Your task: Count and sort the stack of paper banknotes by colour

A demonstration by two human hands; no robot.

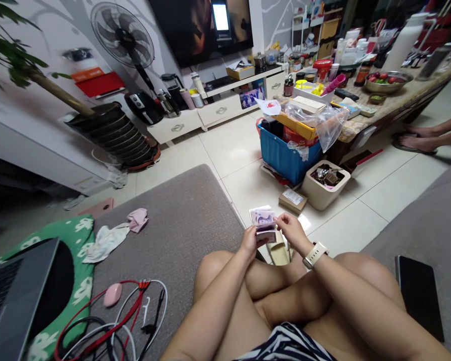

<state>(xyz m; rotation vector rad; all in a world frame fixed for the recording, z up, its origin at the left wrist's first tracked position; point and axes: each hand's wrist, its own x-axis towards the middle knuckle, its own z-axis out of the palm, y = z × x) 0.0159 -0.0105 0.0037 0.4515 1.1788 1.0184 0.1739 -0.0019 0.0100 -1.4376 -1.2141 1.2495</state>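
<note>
A small stack of purple banknotes [263, 219] is held up in front of my crossed legs. My left hand [251, 241] is closed round the lower left part of the stack, and some notes fold down over its fingers. At the right edge of the notes, my right hand [291, 228] pinches with thumb and fingertips; it wears a pale watch [315, 254] on the wrist. Beneath the hands, beige slippers [278, 250] lie on the floor, partly hidden.
Left on the grey sofa are tangled cables [126, 316], a pink case [113, 295], a cloth [107, 242] and a laptop [18, 296]. A phone [420, 296] lies right. Ahead are a waste bin [326, 193], a small cardboard box [292, 200] and a blue bin [285, 155]. Another person's feet [417, 140] show.
</note>
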